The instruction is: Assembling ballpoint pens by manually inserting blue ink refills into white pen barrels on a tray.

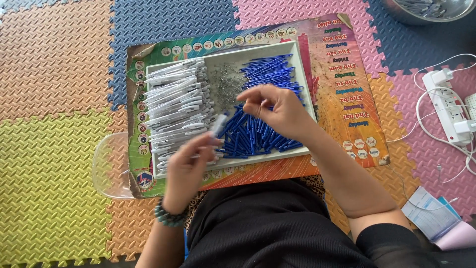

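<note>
Foam puzzle mats [54, 164] in yellow, orange, blue and pink spread under us. At centre frame our left hand [186, 168] pinches a white pen barrel [218, 124], blurred, tip pointing up-right. Our right hand [280, 111] hovers just above, fingertips closed on something too small to tell. Best, we judge, to keep both hands low over the white tray [305, 79]. Around the grip: white barrels [176, 106] stacked left, blue pen parts [258, 134] heaped right, tiny springs [225, 84] between.

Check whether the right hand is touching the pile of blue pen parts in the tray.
Cannot tell. In the head view the right hand overlaps the blue pen parts, fingers pinched, but neither contact nor a gap shows plainly.
</note>
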